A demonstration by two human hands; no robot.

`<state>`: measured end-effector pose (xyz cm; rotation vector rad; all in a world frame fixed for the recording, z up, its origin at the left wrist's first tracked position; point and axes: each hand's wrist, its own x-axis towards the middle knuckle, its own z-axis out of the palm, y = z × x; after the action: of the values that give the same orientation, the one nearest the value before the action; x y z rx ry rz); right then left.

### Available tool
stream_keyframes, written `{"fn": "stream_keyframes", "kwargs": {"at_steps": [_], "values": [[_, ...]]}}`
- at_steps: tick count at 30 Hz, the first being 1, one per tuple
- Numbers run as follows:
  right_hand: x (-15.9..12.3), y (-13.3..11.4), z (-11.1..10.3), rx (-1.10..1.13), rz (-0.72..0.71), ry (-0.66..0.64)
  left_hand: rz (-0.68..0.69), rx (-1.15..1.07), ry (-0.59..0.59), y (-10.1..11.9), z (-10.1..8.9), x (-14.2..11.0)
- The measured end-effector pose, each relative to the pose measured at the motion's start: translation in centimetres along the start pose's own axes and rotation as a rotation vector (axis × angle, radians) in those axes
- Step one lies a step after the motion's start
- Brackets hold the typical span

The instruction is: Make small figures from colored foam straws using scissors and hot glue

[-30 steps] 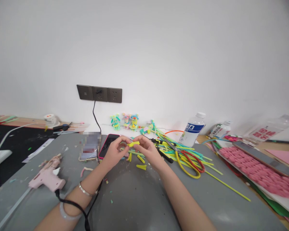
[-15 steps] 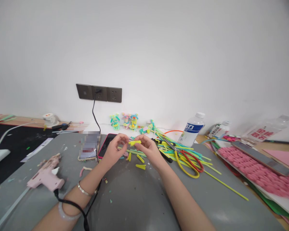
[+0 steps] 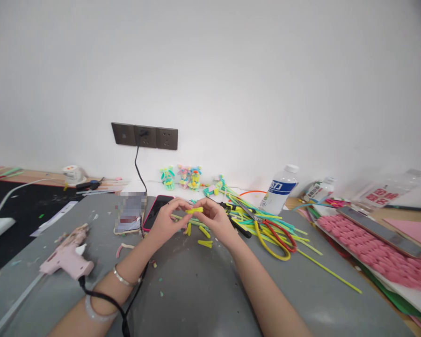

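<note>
Between the fingertips of both hands is a short folded piece of yellow pipe cleaner (image 3: pixel 195 210). My left hand (image 3: pixel 170 219) pinches its left end, and my right hand (image 3: pixel 214 219) pinches it from the right. Just below them on the grey mat (image 3: pixel 196 290) lie more bent yellow pieces, among them a V-shaped piece (image 3: pixel 205 243) and a narrow piece (image 3: pixel 204 231). To the right of my right hand spreads a bundle of yellow, green and teal pipe cleaners (image 3: pixel 294 231). Scissors with yellow and red handles (image 3: pixel 273 238) rest on that bundle.
A pink glue gun (image 3: pixel 68 262) lies at left, its black cord passing under my left forearm. Two phones (image 3: pixel 130 213) sit behind my left hand. Small pipe-cleaner figures (image 3: pixel 189 178) stand by the wall. At right are a bottle (image 3: pixel 279 189) and pink woven material (image 3: pixel 368 243).
My hands have drawn closer together around the yellow piece. My left fingertips now press against it, and it has shifted slightly. The things on the table stay where they were.
</note>
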<state>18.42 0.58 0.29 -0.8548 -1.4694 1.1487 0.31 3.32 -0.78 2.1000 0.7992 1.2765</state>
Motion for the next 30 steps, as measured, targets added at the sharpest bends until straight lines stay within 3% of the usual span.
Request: {"fn": "stream_keyframes", "kwargs": {"at_steps": [30], "values": [[0.09, -0.5, -0.07, 0.0, -0.024, 0.07, -0.169, -0.163, -0.004, 0.55, -0.15, -0.15]]}}
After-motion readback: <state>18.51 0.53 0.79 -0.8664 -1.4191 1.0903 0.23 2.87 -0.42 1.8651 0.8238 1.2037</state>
